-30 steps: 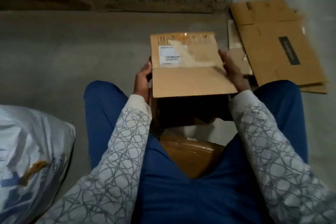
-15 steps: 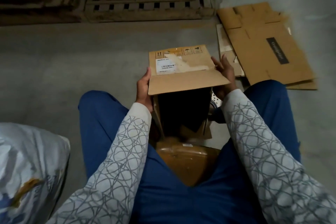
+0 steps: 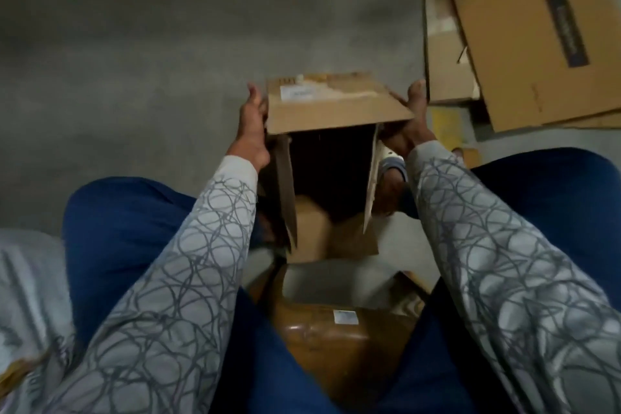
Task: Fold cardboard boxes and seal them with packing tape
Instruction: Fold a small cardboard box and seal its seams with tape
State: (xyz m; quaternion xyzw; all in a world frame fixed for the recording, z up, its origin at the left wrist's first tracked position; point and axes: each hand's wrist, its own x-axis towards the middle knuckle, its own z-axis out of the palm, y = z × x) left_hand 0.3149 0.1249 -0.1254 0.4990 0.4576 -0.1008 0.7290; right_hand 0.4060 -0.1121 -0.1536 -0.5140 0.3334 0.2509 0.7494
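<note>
A small brown cardboard box [image 3: 336, 107] with a white label is held up between my knees, its open end facing me and its dark inside showing. My left hand [image 3: 251, 126] grips the box's left side, thumb on the top edge. On the right side my right hand [image 3: 415, 118] holds the other wall, fingers partly hidden behind it. Loose flaps hang at the near end. No tape roll is visible.
A brown tape-wrapped parcel [image 3: 332, 346] lies between my legs. Flattened cardboard sheets [image 3: 524, 44] lie on the concrete floor at the upper right. A pale plastic sack [image 3: 30, 306] sits at the lower left. Bare floor stretches ahead on the left.
The box has been tipped so its open end now faces me, and both hands have slid along its sides. My view has dropped closer; the far pallet is out of frame.
</note>
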